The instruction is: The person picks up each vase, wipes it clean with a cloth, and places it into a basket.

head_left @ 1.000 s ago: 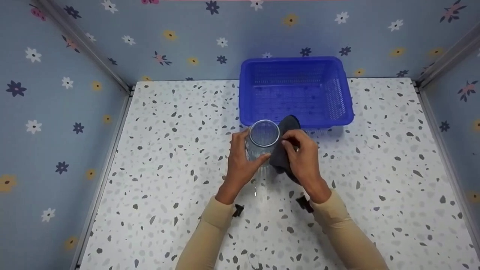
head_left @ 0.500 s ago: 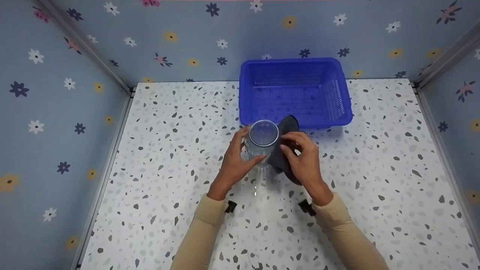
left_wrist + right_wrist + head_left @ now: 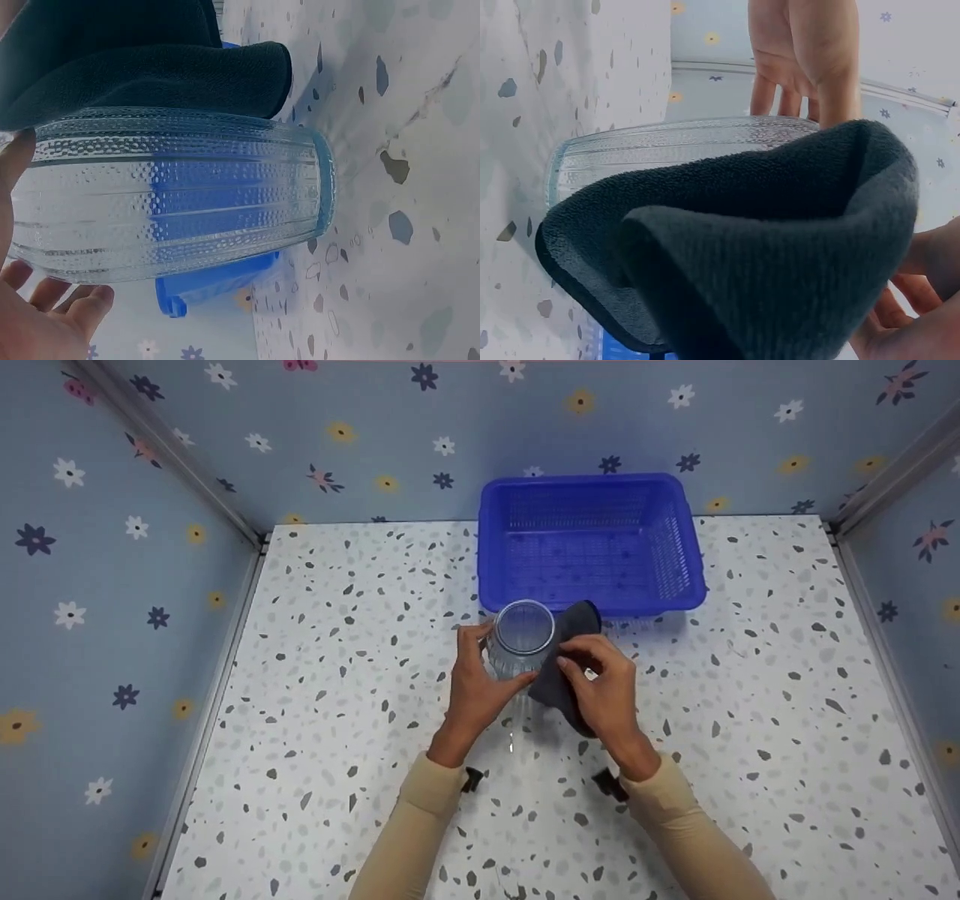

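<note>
Upright on the speckled white tabletop (image 3: pixel 315 675), just before the blue plastic basket (image 3: pixel 592 544), the ribbed clear glass jar (image 3: pixel 521 641) is gripped by the left hand (image 3: pixel 476 686), while the right hand (image 3: pixel 607 690) pinches a dark grey cloth (image 3: pixel 562 660) against its right wall

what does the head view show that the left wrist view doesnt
Only the head view shows the whole blue basket, both sleeved forearms, the right hand holding the dark cloth, and the flowered walls all round. Only the left wrist view shows the ribbed, dotted pattern on the side of the glass jar close up, with its base on the speckled tabletop. Both show the jar, the cloth against it, the left hand and some basket.
</note>
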A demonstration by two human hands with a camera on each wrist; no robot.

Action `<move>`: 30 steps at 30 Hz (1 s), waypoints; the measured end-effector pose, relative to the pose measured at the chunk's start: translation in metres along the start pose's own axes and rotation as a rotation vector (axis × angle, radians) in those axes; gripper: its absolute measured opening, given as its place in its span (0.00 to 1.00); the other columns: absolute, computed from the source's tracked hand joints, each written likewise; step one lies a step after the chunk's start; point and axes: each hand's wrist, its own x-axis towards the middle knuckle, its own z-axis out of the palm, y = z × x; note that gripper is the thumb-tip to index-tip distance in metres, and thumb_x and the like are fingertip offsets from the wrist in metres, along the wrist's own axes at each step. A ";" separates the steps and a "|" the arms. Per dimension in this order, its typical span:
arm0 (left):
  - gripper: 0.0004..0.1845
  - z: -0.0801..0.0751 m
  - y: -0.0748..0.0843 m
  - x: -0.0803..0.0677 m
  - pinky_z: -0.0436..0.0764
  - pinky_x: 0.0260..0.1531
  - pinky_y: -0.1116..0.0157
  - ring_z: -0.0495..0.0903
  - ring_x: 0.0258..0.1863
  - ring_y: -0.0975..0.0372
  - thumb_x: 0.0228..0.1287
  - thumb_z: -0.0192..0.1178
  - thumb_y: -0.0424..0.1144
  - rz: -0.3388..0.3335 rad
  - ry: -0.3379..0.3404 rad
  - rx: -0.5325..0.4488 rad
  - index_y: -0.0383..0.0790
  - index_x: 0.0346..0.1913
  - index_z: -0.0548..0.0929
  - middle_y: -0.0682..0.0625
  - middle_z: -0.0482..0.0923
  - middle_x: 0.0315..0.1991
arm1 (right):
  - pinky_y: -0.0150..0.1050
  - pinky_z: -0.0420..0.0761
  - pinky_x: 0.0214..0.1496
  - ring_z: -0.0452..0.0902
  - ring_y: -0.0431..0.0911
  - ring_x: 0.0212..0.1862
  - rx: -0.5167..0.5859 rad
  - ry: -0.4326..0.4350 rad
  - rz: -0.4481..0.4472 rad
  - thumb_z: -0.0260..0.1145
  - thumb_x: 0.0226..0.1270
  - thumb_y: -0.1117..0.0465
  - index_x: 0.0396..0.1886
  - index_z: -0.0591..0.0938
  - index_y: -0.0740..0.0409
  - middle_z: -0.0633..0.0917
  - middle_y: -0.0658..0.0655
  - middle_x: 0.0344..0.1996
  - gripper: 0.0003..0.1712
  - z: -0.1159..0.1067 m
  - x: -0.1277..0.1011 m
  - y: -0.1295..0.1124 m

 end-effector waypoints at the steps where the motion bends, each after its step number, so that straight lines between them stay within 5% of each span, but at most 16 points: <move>1: 0.44 -0.002 -0.001 0.000 0.73 0.72 0.56 0.71 0.73 0.49 0.55 0.83 0.42 0.001 -0.023 -0.017 0.34 0.68 0.66 0.39 0.66 0.67 | 0.28 0.84 0.46 0.87 0.51 0.42 0.003 0.004 -0.005 0.73 0.67 0.75 0.42 0.89 0.69 0.88 0.62 0.41 0.06 0.000 0.000 0.001; 6: 0.44 -0.016 -0.007 0.005 0.74 0.71 0.52 0.69 0.71 0.50 0.65 0.75 0.44 -0.009 -0.119 -0.110 0.34 0.77 0.64 0.40 0.64 0.65 | 0.29 0.85 0.49 0.87 0.53 0.44 0.009 0.018 -0.007 0.72 0.67 0.76 0.43 0.89 0.69 0.88 0.64 0.42 0.06 0.001 0.001 0.004; 11: 0.48 -0.021 -0.008 0.008 0.75 0.68 0.50 0.70 0.67 0.53 0.65 0.74 0.59 -0.025 -0.157 -0.067 0.38 0.79 0.68 0.42 0.63 0.61 | 0.29 0.85 0.50 0.87 0.51 0.45 0.008 0.012 0.008 0.72 0.67 0.76 0.43 0.89 0.70 0.88 0.64 0.41 0.06 0.000 0.004 0.003; 19: 0.45 -0.014 -0.002 0.006 0.76 0.66 0.47 0.65 0.77 0.54 0.59 0.80 0.47 -0.076 -0.103 -0.072 0.40 0.76 0.70 0.43 0.64 0.77 | 0.30 0.85 0.49 0.88 0.51 0.44 -0.001 0.003 0.007 0.73 0.67 0.75 0.43 0.89 0.70 0.89 0.63 0.42 0.07 -0.001 0.008 -0.004; 30: 0.45 -0.005 0.001 0.002 0.77 0.68 0.51 0.69 0.76 0.53 0.58 0.82 0.45 -0.071 -0.035 -0.082 0.37 0.74 0.71 0.43 0.70 0.75 | 0.28 0.85 0.47 0.88 0.52 0.43 -0.066 -0.020 -0.001 0.74 0.66 0.74 0.42 0.91 0.67 0.89 0.61 0.42 0.07 -0.001 0.012 -0.003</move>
